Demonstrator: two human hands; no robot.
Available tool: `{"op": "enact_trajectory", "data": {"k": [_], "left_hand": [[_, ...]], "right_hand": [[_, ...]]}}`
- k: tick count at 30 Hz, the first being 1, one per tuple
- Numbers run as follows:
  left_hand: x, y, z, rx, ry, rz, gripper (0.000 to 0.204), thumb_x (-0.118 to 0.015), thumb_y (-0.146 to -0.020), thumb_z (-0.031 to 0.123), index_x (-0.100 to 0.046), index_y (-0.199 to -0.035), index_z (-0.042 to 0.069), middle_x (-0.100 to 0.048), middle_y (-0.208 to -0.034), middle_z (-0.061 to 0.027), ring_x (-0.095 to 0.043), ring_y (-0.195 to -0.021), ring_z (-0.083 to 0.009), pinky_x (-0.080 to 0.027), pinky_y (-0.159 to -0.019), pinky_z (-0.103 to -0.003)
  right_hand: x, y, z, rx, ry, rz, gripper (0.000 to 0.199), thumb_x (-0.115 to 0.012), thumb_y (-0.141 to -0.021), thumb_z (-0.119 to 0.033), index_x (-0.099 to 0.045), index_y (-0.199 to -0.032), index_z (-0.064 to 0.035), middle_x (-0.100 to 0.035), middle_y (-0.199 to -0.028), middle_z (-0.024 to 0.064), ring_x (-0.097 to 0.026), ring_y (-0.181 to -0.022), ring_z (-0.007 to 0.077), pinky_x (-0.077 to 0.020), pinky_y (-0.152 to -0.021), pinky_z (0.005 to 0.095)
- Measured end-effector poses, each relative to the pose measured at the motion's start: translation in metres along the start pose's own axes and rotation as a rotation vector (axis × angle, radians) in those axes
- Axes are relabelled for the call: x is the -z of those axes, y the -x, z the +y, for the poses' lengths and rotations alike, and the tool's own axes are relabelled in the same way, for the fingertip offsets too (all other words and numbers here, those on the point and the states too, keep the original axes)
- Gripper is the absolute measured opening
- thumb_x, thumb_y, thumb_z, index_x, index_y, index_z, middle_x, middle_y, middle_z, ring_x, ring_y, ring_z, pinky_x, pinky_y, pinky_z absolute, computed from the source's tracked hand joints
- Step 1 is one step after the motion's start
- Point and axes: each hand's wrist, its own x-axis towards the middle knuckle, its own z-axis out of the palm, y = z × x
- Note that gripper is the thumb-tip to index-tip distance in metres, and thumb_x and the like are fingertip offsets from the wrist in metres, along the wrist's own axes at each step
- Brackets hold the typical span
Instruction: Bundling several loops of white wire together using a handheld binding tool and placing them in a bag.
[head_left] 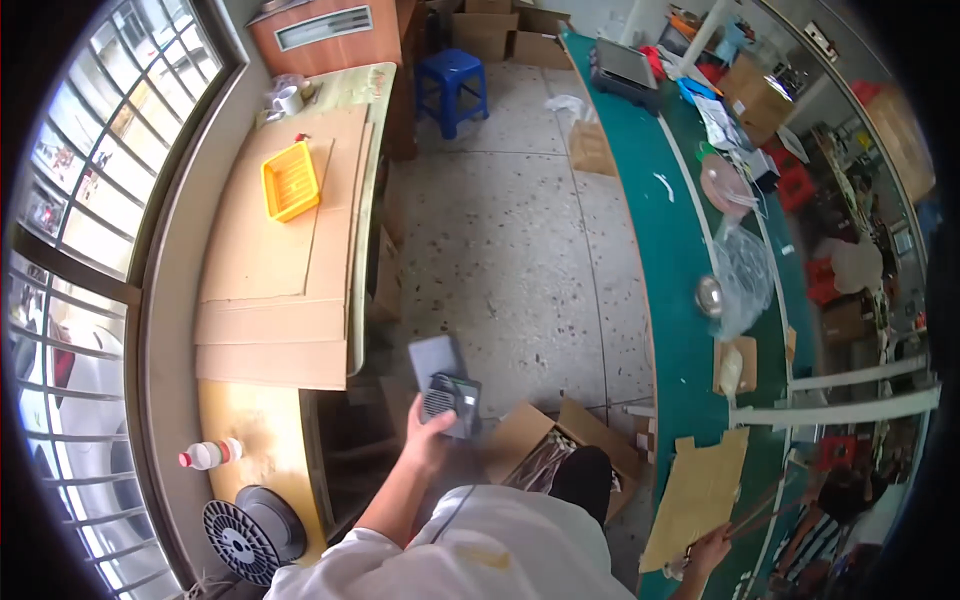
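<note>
My left hand (430, 435) is wrapped round a dark grey boxy device (455, 403) with a ribbed grille, held above the floor. A flat lighter grey piece (434, 362) sticks out past the device's far end; whether the two are joined, I cannot tell. At the lower right, my right hand (708, 552) is closed over the green table beside a torn sheet of cardboard (697, 495). Thin brownish strips (765, 512) run off from near its fingers. What exactly those fingers grip is too small to make out.
An open carton (525, 445) stands on the floor by my legs. Flattened cardboard (265, 235) and a yellow basket (291, 183) lie on the left table. Nearer are a bottle (212, 453) and a spool (255, 535). A blue stool (451, 90) stands farther off.
</note>
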Motion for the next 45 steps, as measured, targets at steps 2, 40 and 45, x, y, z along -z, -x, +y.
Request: {"op": "enact_trajectory", "data": {"k": [2,40,45], "left_hand": [[-0.019,-0.027,0.032,0.103,-0.051,0.005,0.061,-0.076,-0.061,0.01,-0.048,-0.115,0.004,-0.058,-0.095,-0.0037,-0.058,-0.089,-0.017,-0.047,-0.083,-0.028],[-0.403,-1.18,0.549,0.07,-0.273,-0.54,0.068,-0.072,-0.053,0.009,-0.047,-0.116,0.002,-0.058,-0.102,-0.0058,-0.057,-0.095,-0.0164,-0.045,-0.082,-0.028],[-0.426,-1.309,0.56,0.107,-0.015,-0.465,0.083,-0.07,-0.054,0.014,-0.039,-0.129,0.0,-0.056,-0.108,-0.0128,-0.058,-0.097,-0.0249,-0.044,-0.088,-0.034]], "right_hand": [[-0.015,-0.019,-0.067,-0.327,-0.118,-0.003,0.042,-0.047,-0.095,-0.034,-0.038,-0.062,-0.0098,-0.032,-0.051,0.0013,-0.035,-0.045,0.0125,-0.0282,-0.042,0.0292],[-1.082,-0.538,-0.918,-0.165,-0.612,-0.402,0.04,-0.05,-0.094,-0.032,-0.058,-0.066,-0.0049,-0.055,-0.059,0.001,-0.042,-0.048,0.0064,-0.0303,-0.044,0.0224],[-1.246,-0.63,-0.972,-0.047,-0.668,-0.552,0.035,-0.049,-0.094,-0.025,-0.058,-0.068,-0.0035,-0.056,-0.061,0.002,-0.045,-0.052,0.0058,-0.0323,-0.044,0.0246]]}}
